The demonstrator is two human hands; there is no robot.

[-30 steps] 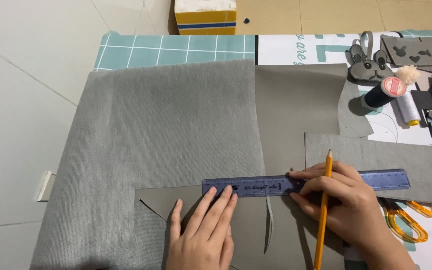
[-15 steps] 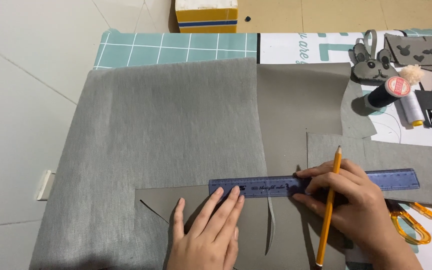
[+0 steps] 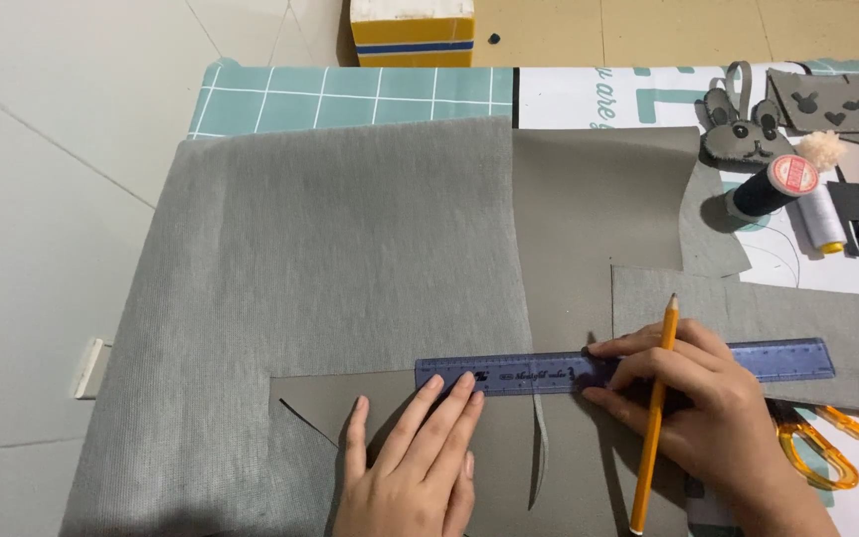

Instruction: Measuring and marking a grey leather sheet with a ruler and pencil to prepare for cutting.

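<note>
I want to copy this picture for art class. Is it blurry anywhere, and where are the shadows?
Head view: sharp all over, evenly lit, no glare. Soft shadows fall just beside the left hand, under the right hand holding the pencil, and left of the thread spool. The ruler edge is crisp.

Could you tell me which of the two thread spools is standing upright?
The dark spool with the red top stands upright; the white spool beside it lies on its side.

Materials: matt grey cloth, translucent plastic, painted wood.
Grey fabric sheet [image 3: 350, 259] shows a fine woven, matt texture; smoother grey piece [image 3: 589, 209] beside it. Ruler [image 3: 549, 373] is glossy blue translucent plastic; pencil [image 3: 654, 418] is yellow-painted wood.
</note>
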